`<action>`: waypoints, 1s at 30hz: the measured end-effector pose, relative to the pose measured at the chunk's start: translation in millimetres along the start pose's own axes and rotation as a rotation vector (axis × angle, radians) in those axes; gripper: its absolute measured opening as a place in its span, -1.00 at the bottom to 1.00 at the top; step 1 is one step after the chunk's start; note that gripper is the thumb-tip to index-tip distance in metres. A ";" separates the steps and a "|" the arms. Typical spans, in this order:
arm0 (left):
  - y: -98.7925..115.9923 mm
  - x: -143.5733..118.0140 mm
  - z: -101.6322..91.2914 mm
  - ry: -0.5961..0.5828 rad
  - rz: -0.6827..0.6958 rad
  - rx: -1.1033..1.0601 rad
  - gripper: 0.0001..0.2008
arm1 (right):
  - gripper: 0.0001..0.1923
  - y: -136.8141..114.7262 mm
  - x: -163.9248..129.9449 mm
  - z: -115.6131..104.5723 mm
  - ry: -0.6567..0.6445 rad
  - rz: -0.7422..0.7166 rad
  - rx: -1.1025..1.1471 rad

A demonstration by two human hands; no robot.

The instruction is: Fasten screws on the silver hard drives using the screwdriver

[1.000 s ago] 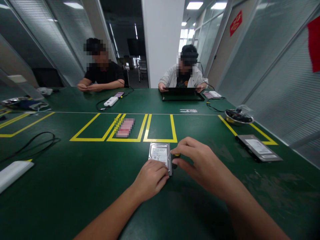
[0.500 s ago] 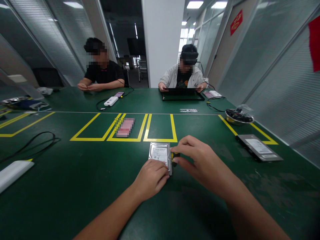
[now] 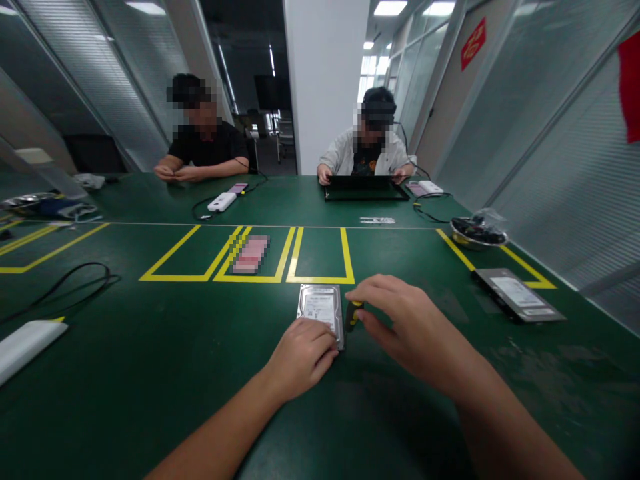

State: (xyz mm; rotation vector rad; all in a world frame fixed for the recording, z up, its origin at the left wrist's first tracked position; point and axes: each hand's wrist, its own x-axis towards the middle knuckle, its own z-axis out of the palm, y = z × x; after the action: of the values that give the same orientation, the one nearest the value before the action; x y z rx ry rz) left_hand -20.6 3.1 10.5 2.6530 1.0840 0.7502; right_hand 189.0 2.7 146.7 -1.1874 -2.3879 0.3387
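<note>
A silver hard drive (image 3: 319, 303) with a white label lies label-up on the green table in front of me. My left hand (image 3: 304, 353) covers its near end, fingers curled over the near right edge and pressing it down. In my right hand (image 3: 393, 308), thumb and forefinger pinch a short black-and-yellow screwdriver (image 3: 354, 315). It tilts beside the drive's right edge, its lower end close to the drive; whether it touches cannot be made out.
Yellow tape rectangles (image 3: 320, 280) mark the table beyond the drive, with a pixelated pink phone-like object (image 3: 251, 255) in one. At right are a larger drive (image 3: 520, 295) and a metal bowl of parts (image 3: 479, 233). Two people (image 3: 207, 143) sit opposite; one holds a dark panel (image 3: 367, 189).
My right hand has shifted slightly right, and the screwdriver has moved a little away from the drive's edge and tilted. My left hand and the drive stay put.
</note>
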 end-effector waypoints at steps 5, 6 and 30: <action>0.7 0.5 -0.4 0.004 -0.006 -0.006 -0.92 | -0.76 -1.0 1.6 -0.5 -0.042 0.036 -0.022; 0.8 0.5 -0.3 0.008 -0.005 -0.005 -0.92 | -0.77 -1.4 2.4 -0.2 -0.041 0.041 -0.045; -0.3 -0.5 0.9 0.002 -0.003 -0.002 -0.94 | -0.88 -7.3 4.8 4.4 -0.021 0.041 -0.189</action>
State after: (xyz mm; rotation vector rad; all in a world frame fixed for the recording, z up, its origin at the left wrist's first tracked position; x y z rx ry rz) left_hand -20.6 3.0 9.4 2.6489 1.0873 0.7528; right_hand 179.2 2.1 147.2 -1.3227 -2.4606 0.1414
